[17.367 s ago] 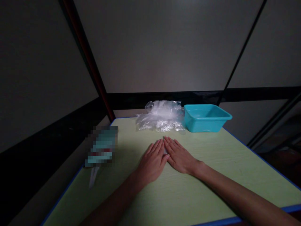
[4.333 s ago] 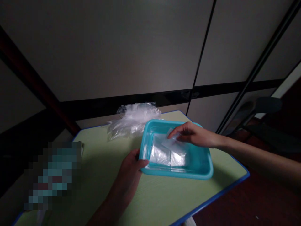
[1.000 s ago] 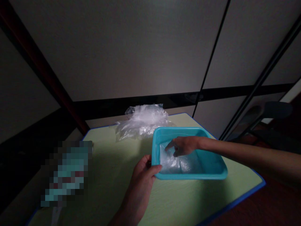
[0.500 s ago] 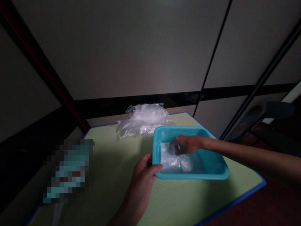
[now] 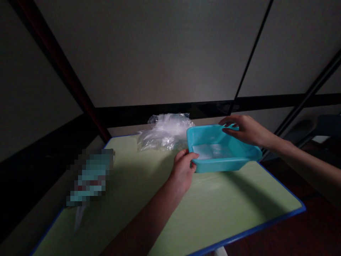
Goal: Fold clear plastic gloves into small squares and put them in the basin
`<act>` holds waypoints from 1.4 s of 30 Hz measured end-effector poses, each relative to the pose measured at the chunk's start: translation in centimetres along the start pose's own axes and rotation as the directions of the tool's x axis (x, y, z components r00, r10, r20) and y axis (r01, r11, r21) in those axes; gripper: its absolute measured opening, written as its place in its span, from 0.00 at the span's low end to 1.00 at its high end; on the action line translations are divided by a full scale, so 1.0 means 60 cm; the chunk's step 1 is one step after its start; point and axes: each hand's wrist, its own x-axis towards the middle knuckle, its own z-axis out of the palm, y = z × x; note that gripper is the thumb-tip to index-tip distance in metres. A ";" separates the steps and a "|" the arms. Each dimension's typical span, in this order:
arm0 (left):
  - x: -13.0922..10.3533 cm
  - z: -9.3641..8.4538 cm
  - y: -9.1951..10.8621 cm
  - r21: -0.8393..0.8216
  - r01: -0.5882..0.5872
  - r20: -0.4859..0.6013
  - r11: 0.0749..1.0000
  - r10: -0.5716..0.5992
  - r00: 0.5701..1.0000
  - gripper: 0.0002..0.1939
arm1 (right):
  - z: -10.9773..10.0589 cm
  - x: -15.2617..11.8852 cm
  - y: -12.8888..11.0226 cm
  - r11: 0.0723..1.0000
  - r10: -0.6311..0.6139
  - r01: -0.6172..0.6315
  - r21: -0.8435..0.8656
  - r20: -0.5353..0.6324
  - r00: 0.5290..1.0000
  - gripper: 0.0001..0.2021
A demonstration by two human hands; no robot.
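Note:
A teal plastic basin [image 5: 215, 166] is held up and tilted over the table, its inside partly facing me. My left hand [image 5: 184, 170] grips its near left corner, thumb over the rim and fingers beneath. Inside, flat on the bottom, lie clear, shiny plastic packets [image 5: 210, 151]. My right hand [image 5: 243, 129] is at the far rim toward the right, thumb and fingers apart with no object between them; whether it touches the rim I cannot tell.
A crumpled heap of clear plastic bags [image 5: 166, 131] lies at the back of the pale green, blue-edged table [image 5: 149, 199]. At the left edge sits a blurred-out teal item [image 5: 92, 177]. Cabinet panels [image 5: 160, 53] stand right behind the table.
My right hand has come up out of the basin to its far rim. With my left hand on it, the basin has moved away from me, up and to the right in view.

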 end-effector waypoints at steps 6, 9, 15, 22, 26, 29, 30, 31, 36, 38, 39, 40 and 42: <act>0.065 0.051 -0.001 -0.006 0.008 -0.074 1.000 -0.008 0.997 0.10 | 0.045 -0.032 0.091 0.981 0.190 -0.192 0.012 -0.189 0.963 0.23; 0.089 0.062 -0.005 0.011 0.033 -0.109 0.999 -0.031 0.994 0.11 | 0.071 -0.037 0.119 0.955 0.289 -0.264 0.139 -0.211 0.934 0.25; 0.119 0.066 -0.008 0.014 0.055 -0.165 0.998 -0.052 0.985 0.12 | 0.102 -0.018 0.151 0.935 0.276 -0.204 0.290 -0.233 0.932 0.21; 0.141 0.061 -0.014 0.039 0.039 -0.162 0.998 -0.032 0.986 0.11 | 0.122 0.008 0.179 0.921 0.272 -0.174 0.349 -0.255 0.928 0.19; 0.144 0.060 -0.023 0.071 -0.046 -0.133 0.996 0.056 0.990 0.11 | 0.122 0.009 0.181 0.926 0.280 -0.187 0.329 -0.262 0.924 0.18; 0.134 0.051 -0.031 0.109 -0.111 -0.119 0.988 0.124 0.985 0.11 | 0.113 0.010 0.170 0.947 0.271 -0.205 0.246 -0.276 0.922 0.19; 0.128 0.045 -0.035 0.126 -0.128 -0.119 0.984 0.143 0.983 0.12 | 0.108 0.010 0.161 0.960 0.248 -0.192 0.202 -0.300 0.921 0.19; 0.121 0.037 -0.038 0.145 -0.144 -0.120 0.979 0.162 0.980 0.12 | 0.104 0.012 0.149 0.973 0.212 -0.166 0.159 -0.335 0.918 0.19; 0.071 -0.029 -0.055 0.276 -0.203 -0.120 0.940 0.243 0.963 0.09 | 0.103 0.028 0.028 0.993 -0.027 0.073 0.093 -0.419 0.907 0.15; 0.052 -0.059 -0.059 0.324 -0.218 -0.140 0.921 0.275 0.951 0.09 | 0.120 0.040 -0.035 0.984 -0.122 0.154 0.092 -0.289 0.949 0.13; 0.043 -0.074 -0.059 0.353 -0.229 -0.150 0.907 0.297 0.943 0.09 | 0.132 0.048 -0.065 0.981 -0.152 0.173 0.083 -0.211 0.965 0.12; 0.035 -0.088 -0.058 0.391 -0.246 -0.158 0.887 0.328 0.931 0.10 | 0.145 0.057 -0.092 0.983 -0.163 0.173 0.061 -0.141 0.977 0.12; 0.023 -0.114 -0.051 0.464 -0.297 -0.145 0.835 0.403 0.904 0.10 | 0.175 0.080 -0.135 0.990 -0.142 0.141 -0.022 -0.018 0.990 0.12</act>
